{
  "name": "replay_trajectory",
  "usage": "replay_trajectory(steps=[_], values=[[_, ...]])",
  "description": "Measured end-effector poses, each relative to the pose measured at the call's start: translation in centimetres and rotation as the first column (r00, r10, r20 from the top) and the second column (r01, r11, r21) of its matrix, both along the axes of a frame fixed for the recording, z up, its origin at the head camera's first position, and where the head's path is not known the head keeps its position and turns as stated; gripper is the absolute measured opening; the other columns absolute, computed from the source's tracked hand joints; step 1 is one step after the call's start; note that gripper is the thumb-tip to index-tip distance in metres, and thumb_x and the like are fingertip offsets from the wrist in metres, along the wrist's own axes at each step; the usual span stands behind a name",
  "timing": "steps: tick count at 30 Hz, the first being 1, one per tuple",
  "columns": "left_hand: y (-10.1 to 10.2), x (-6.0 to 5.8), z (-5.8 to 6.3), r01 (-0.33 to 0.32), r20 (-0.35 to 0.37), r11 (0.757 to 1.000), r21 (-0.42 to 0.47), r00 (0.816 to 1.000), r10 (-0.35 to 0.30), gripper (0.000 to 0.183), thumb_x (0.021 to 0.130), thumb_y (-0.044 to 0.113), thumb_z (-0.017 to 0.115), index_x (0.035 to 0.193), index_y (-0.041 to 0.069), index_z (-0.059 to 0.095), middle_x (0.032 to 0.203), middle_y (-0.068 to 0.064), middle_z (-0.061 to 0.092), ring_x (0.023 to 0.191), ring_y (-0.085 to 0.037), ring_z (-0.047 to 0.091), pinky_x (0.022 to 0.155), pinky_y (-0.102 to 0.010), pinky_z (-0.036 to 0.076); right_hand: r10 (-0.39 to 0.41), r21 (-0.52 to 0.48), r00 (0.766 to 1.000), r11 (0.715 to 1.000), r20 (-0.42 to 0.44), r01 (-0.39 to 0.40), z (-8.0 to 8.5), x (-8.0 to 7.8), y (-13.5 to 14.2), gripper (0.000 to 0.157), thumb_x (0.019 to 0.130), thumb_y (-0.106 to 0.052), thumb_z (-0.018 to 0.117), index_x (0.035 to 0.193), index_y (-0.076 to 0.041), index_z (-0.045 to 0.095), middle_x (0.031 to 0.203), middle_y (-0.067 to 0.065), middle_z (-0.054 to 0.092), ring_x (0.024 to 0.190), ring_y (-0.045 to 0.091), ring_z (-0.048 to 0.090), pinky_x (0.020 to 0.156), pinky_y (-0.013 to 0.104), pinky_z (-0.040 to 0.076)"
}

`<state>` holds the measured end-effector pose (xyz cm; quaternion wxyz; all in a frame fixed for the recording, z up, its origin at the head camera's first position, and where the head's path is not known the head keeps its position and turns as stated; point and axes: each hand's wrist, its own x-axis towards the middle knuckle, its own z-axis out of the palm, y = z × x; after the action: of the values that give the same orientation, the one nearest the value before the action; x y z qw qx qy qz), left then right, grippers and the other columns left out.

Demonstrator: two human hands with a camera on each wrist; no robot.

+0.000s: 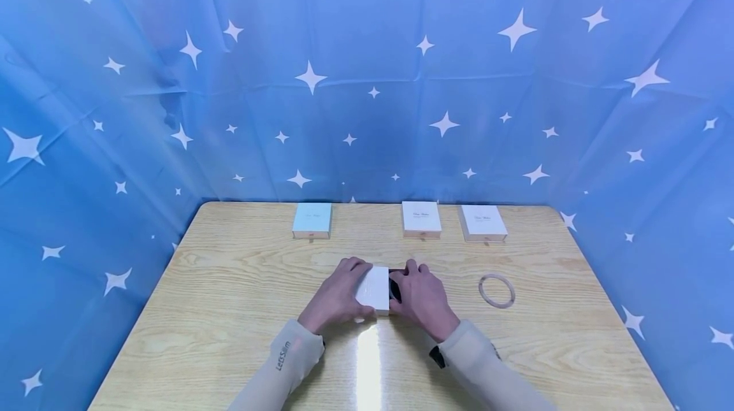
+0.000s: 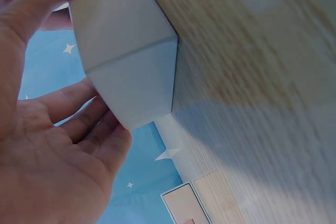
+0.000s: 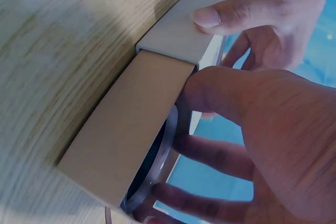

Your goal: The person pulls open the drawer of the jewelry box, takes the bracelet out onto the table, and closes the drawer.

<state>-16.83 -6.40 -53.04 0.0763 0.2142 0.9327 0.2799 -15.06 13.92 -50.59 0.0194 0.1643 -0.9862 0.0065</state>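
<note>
My left hand (image 1: 342, 293) grips a white box sleeve (image 1: 374, 288) at the middle of the table, thumb on the near side and fingers on the far side. From the sleeve's right end a beige drawer (image 3: 121, 124) stands partly out, with a dark inside. A pale, shiny bangle (image 3: 167, 148) sits tilted in the drawer, part of its rim showing above the wall. My right hand (image 1: 425, 296) reaches over the drawer and holds the bangle, fingertips on its rim and thumb near the sleeve's mouth. The thumb's exact contact is hidden.
Another pale bangle (image 1: 496, 276) lies flat on the wooden table (image 1: 229, 309), right of my hands. Along the back edge stand a light blue box (image 1: 313, 218), a white box (image 1: 421, 217) and another white box (image 1: 483, 221). A blue starry curtain (image 1: 373, 48) surrounds the table.
</note>
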Motion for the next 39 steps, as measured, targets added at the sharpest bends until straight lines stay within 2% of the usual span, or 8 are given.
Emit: replay_trajectory(steps=[3, 7, 12, 20, 26, 39], values=[[0.03, -0.01, 0.01, 0.0, 0.0, 1.0, -0.001, 1.0, 0.0, 0.097, 0.068, 0.039, 0.093, 0.151, 0.012, 0.05, 0.147, -0.002, 0.052, 0.133, -0.019, 0.048, 0.11, -0.04, 0.049, -0.028, -0.01, 0.999, 1.0, 0.041, 0.029, 0.09, 0.04, -0.29, 0.051, 0.083, -0.042, 0.079, 0.126, -0.015, 0.072, 0.104, 0.016, 0.061, 0.089, 0.03, 0.061, 0.062, 0.039, 0.06], [0.06, 0.02, 0.05, -0.001, -0.001, 1.0, -0.002, 1.0, 0.001, 0.097, 0.067, 0.039, 0.093, 0.15, 0.012, 0.05, 0.146, -0.002, 0.053, 0.133, -0.019, 0.048, 0.109, -0.04, 0.05, -0.043, -0.042, 0.997, 0.998, 0.067, 0.046, 0.16, 0.09, -0.44, 0.044, 0.083, -0.038, 0.079, 0.119, -0.015, 0.072, 0.097, 0.018, 0.063, 0.088, 0.031, 0.061, 0.06, 0.04, 0.059], [0.06, 0.04, 0.06, -0.005, -0.008, 1.0, -0.001, 1.0, 0.005, 0.097, 0.066, 0.04, 0.094, 0.149, 0.013, 0.051, 0.145, -0.001, 0.053, 0.131, -0.018, 0.049, 0.107, -0.039, 0.051, -0.037, -0.056, 0.998, 0.998, 0.054, 0.04, 0.18, -0.01, -0.37, 0.041, 0.081, -0.041, 0.081, 0.115, -0.019, 0.074, 0.089, 0.015, 0.067, 0.084, 0.029, 0.061, 0.057, 0.04, 0.057], [-0.04, -0.02, -0.06, -0.009, -0.004, 1.0, 0.004, 1.0, 0.009, 0.097, 0.066, 0.04, 0.094, 0.15, 0.013, 0.051, 0.145, -0.001, 0.053, 0.132, -0.018, 0.048, 0.108, -0.039, 0.05, -0.022, -0.059, 0.997, 0.998, 0.068, 0.026, 0.1, -0.45, -0.26, 0.045, 0.079, -0.04, 0.081, 0.118, -0.02, 0.075, 0.093, 0.013, 0.069, 0.086, 0.029, 0.063, 0.062, 0.041, 0.058], [-0.03, 0.0, -0.08, -0.009, -0.001, 1.0, 0.004, 1.0, 0.009, 0.097, 0.067, 0.041, 0.094, 0.149, 0.012, 0.052, 0.144, -0.001, 0.053, 0.13, -0.018, 0.049, 0.106, -0.04, 0.051, 0.0, -0.113, 0.998, 0.994, 0.07, 0.008, 0.1, -0.59, 0.02, 0.038, 0.075, -0.039, 0.084, 0.108, -0.02, 0.077, 0.085, 0.01, 0.066, 0.078, 0.025, 0.058, 0.057, 0.037, 0.054], [-0.04, 0.02, -0.07, -0.004, -0.017, 1.0, -0.009, 1.0, 0.004, 0.097, 0.068, 0.042, 0.093, 0.15, 0.012, 0.051, 0.146, -0.001, 0.053, 0.131, -0.018, 0.048, 0.106, -0.039, 0.051, 0.012, -0.115, 0.999, 0.993, 0.034, -0.008, 0.49, -0.57, 0.35, 0.042, 0.07, -0.038, 0.084, 0.109, -0.024, 0.079, 0.083, 0.009, 0.064, 0.072, 0.022, 0.05, 0.053, 0.032, 0.048]])
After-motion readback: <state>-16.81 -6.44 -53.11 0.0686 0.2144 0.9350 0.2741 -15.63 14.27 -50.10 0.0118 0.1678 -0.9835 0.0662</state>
